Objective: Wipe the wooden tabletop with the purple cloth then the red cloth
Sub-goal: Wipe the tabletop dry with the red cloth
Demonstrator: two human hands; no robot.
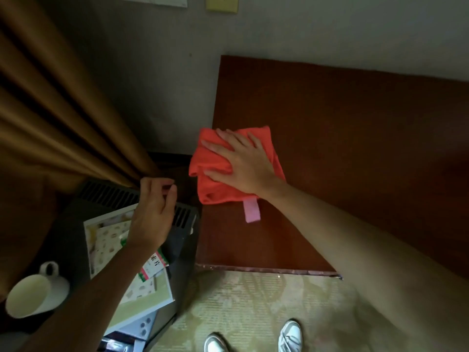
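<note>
The red cloth (215, 163) lies folded at the left edge of the dark wooden tabletop (355, 148), partly overhanging that edge, with a pink loop tag (251, 211) sticking out toward me. My right hand (243, 166) presses flat on the cloth with its fingers spread. My left hand (154, 212) hovers off the table to the left, over a dark device, its fingers loosely curled and holding nothing. No purple cloth is in view.
Left of the table stands a dark vented device (142, 199) with printed booklets (114, 240) on it. A white cup (35, 293) sits at lower left. A brown curtain (50, 110) hangs at left. Patterned carpet (253, 301) and my shoes (289, 334) are below.
</note>
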